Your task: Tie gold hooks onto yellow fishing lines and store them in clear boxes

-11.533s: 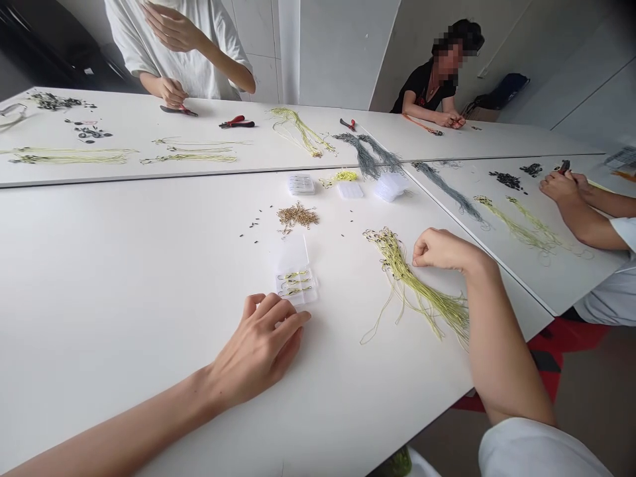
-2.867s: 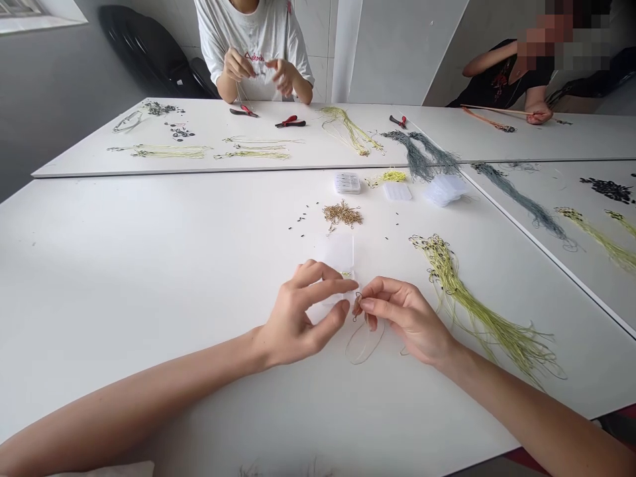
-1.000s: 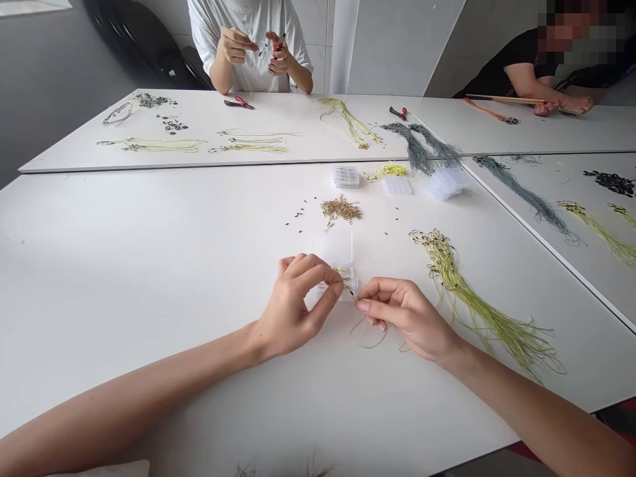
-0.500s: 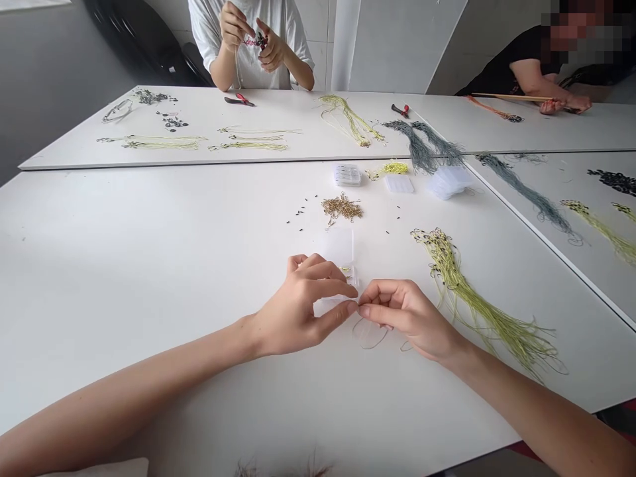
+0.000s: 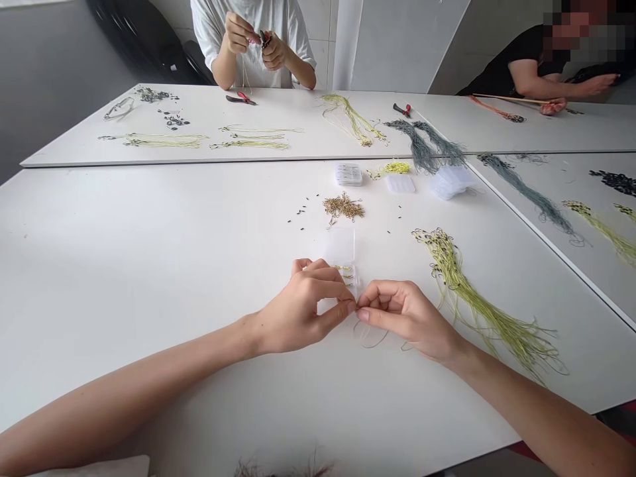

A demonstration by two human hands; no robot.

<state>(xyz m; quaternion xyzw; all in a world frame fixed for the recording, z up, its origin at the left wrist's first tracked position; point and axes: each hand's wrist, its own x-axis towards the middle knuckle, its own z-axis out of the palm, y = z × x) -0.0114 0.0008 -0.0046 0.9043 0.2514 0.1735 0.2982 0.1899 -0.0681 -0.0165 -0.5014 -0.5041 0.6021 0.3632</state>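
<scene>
Forearms reach in from the near left and near right over a white bench (image 5: 149, 265). The person's left hand (image 5: 298, 311) has its thumb and fingers drawn together at the tips, and the person's right hand (image 5: 405, 324) closes the same way from the other side, the two grips meeting just in front of a small clear plastic box (image 5: 340, 246). Whatever they pinch is too fine to make out, though a loop of thin clear line (image 5: 370, 338) hangs from there down to the bench. The box stands open, with a few yellow-green rigged hooks (image 5: 343, 275) lying in its near half. Farther off lie scattered black beads (image 5: 301, 212) and then a heap of brass hooks (image 5: 342, 207), while a bundle of yellow-green cord (image 5: 462, 298) fans toward the near right. The fine line could slip away if either pinch eases. A knuckle nudging the open box could spill those rigged hooks, and the loose loop could snag on the bundle close beside it and tangle.
</scene>
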